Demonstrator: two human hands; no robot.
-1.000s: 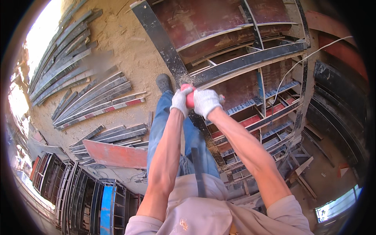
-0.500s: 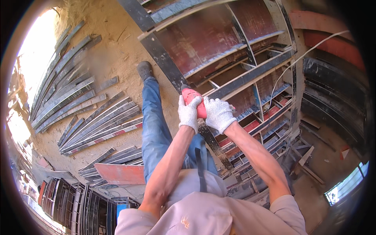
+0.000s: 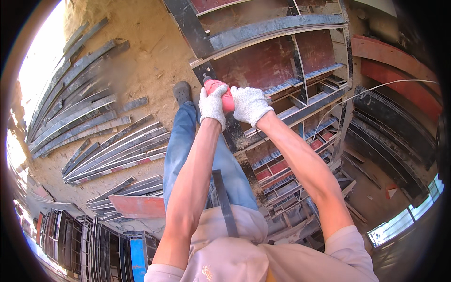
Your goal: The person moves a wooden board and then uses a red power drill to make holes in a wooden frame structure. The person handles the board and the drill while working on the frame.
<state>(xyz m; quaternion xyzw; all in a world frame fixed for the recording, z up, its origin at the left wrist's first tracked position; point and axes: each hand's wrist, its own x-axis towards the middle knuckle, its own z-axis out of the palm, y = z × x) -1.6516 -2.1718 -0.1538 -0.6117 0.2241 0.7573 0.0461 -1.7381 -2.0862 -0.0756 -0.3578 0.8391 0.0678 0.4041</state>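
Observation:
A red power drill is gripped between my two hands, both in pale knitted gloves. My left hand wraps its left side, and my right hand closes round its back end. The drill's dark tip points away from me at a black edge board of a large wooden panel frame. From this angle I cannot tell whether the tip touches the board. The frame has red-brown panels set between black and bluish-grey ribs, and it stretches off to my right.
Long dark boards lie fanned on sandy ground to the left, near a reddish panel. Stacked frames stand at lower left. A pale cable crosses the frame on the right, beside stacked black beams. My shoe rests by the frame's edge.
Both hands have moved farther out and to the left with the drill, along the black edge board. My foot and the surroundings appear shifted as my view has moved.

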